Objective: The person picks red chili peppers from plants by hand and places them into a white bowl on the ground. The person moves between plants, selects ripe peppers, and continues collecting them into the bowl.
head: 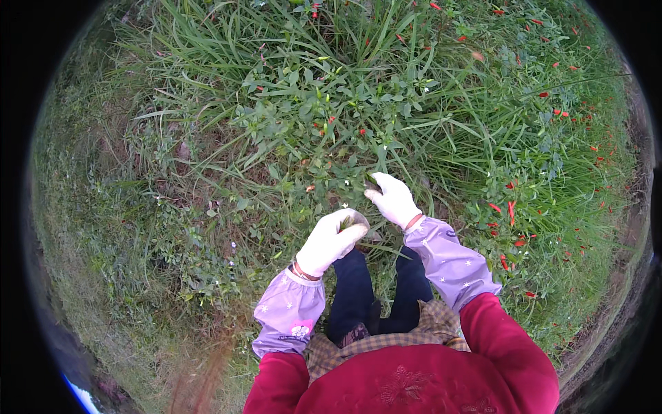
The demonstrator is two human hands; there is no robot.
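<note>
My left hand (333,240), in a white knit glove with soiled fingertips, is curled in front of my knees. A bit of green shows inside its curl; whether it is held or lies behind cannot be told. Just ahead and to the right, my right hand (392,199) wears a matching glove. Its thumb and forefinger bend toward each other beside a green leaf or pod (370,179), and their grip is unclear. Both hands are low over a chili pepper plant (310,103) bearing upright green pods (318,93), a few red pods (331,119) and small white flowers.
Tall grass (222,52) grows thickly among the plants. Many red chili peppers (511,212) dot the foliage to the right. Dry, brownish ground cover (207,145) shows at left. My legs in dark trousers (354,284) stand close behind the hands. A bare soil strip (633,207) curves along the right rim.
</note>
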